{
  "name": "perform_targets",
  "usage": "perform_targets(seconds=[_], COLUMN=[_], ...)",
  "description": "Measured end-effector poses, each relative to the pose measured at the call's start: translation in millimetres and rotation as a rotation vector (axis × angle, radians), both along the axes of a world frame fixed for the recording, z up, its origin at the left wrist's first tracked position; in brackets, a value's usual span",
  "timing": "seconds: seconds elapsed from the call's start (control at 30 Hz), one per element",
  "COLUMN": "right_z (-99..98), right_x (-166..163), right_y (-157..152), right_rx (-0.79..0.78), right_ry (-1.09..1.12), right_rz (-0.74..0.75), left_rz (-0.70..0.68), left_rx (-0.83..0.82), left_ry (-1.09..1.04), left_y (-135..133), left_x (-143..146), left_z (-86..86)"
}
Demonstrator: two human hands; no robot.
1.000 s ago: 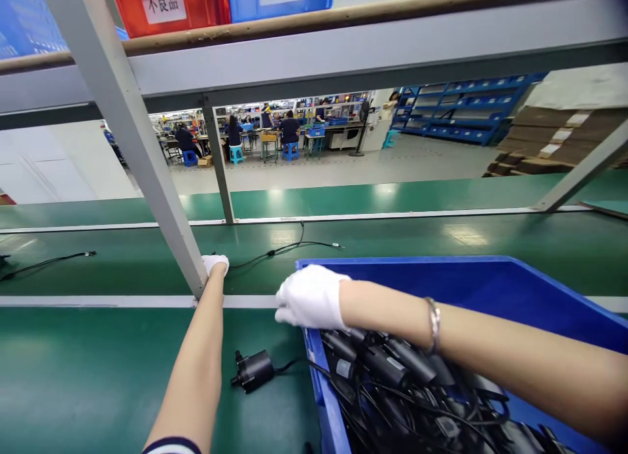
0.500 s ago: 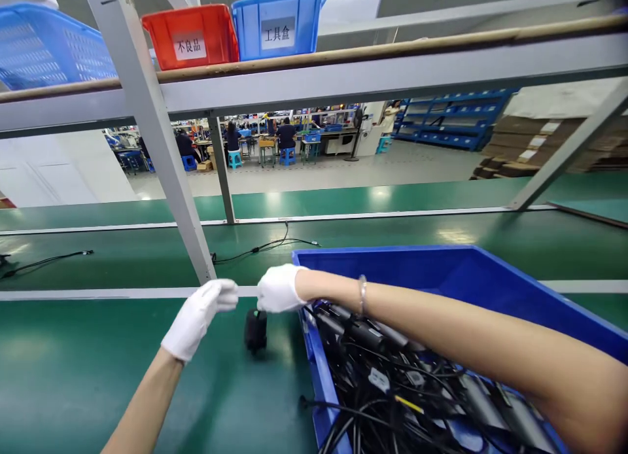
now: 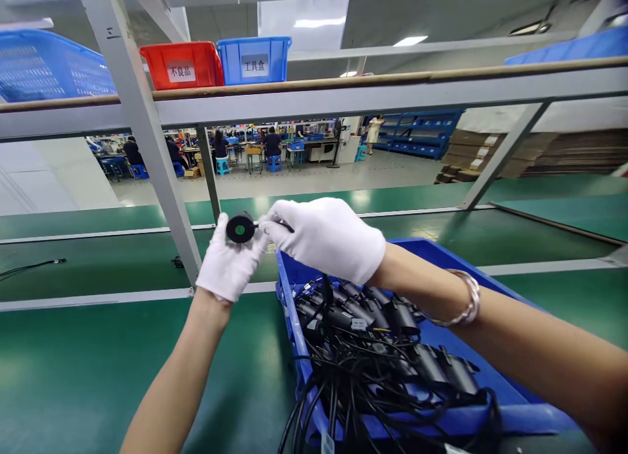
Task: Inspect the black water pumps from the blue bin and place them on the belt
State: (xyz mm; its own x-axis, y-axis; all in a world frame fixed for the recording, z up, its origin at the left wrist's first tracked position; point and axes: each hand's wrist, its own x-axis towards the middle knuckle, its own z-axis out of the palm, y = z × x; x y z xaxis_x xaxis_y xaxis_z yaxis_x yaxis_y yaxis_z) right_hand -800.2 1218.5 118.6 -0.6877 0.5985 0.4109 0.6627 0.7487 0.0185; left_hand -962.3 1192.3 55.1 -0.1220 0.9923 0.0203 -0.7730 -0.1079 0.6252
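Observation:
My left hand (image 3: 230,261), in a white glove, holds a small black cylindrical device (image 3: 248,218) between its thumb and fingers. The device's round end faces me and has a green disc in its centre. From its side a thin black cable (image 3: 285,226) runs to my right hand (image 3: 328,238), also gloved, whose thumb and fingertips pinch it. Below my right hand stands a blue bin (image 3: 295,323) filled with similar black cylinders (image 3: 360,310) and tangled black cables (image 3: 343,369), some of which hang over its near edge.
A white frame post (image 3: 161,179) rises left of my hands. Overhead, a shelf (image 3: 343,104) carries a red box (image 3: 181,65) and blue boxes. Another black cable (image 3: 34,267) lies on the green bench at left. Cardboard stacks (image 3: 490,153) and seated people are farther back.
The black device, hanging beneath my right hand before, is now up in my left hand. My left hand has closed on it. The view has shifted, showing more of the bin.

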Motion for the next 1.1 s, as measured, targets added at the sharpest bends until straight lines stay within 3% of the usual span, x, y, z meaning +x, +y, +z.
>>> perform_targets(seconds=[0.07, 0.13, 0.2, 0.27, 0.4, 0.5, 0.57, 0.63, 0.7, 0.77, 0.97, 1.03, 1.1], right_z=[0.1, -5.7, -18.5, -37.6, -85.0, -118.2, -137.1, -154.7, -172.0, -189.0, -227.4, -236.7, -244.8], right_x=[11.4, 26.8, 46.8, 69.9, 114.6, 143.8, 165.1, 188.9, 212.1, 230.2, 241.8, 237.1, 232.1], right_y=[0.0, 4.6, 11.0, 17.2, 31.5, 52.1, 69.9, 86.0, 97.1, 104.2, 131.9, 141.0, 145.5], right_rx=[-0.118, -0.310, -0.447, -0.503, -0.629, -0.663, -0.667, -0.714, -0.796, -0.854, -0.709, -0.659, -0.610], right_ry=[0.040, 0.084, 0.125, 0.054, -0.387, -0.518, -0.539, -0.585, -0.637, -0.660, -0.523, -0.496, -0.485], right_rz=[0.002, 0.109, 0.223, 0.242, 0.154, -0.012, -0.152, -0.290, -0.396, -0.452, -0.391, -0.316, -0.252], left_rz=[0.117, 0.173, 0.215, 0.240, 0.283, 0.331, 0.376, 0.430, 0.407, 0.277, -0.060, -0.141, -0.196], left_rx=[0.026, 0.114, 0.226, 0.320, 0.357, 0.295, 0.175, -0.055, -0.301, -0.486, -0.736, -0.801, -0.856], left_ry=[-0.115, -0.131, -0.113, -0.071, 0.100, 0.286, 0.466, 0.664, 0.795, 0.899, 1.241, 1.295, 1.385], left_y=[4.2, 2.2, -4.6, -13.7, -30.5, -37.6, -39.3, -38.3, -35.6, -32.8, -29.9, -28.6, -26.8], left_x=[-0.1, -0.6, -0.2, 0.8, -0.6, -13.2, -29.8, -51.2, -72.9, -90.1, -104.0, -100.5, -96.3], left_z=[27.5, 53.7, 76.1, 92.5, 103.5, 92.1, 73.8, 46.2, 10.0, -32.2, -156.0, -184.0, -201.6])
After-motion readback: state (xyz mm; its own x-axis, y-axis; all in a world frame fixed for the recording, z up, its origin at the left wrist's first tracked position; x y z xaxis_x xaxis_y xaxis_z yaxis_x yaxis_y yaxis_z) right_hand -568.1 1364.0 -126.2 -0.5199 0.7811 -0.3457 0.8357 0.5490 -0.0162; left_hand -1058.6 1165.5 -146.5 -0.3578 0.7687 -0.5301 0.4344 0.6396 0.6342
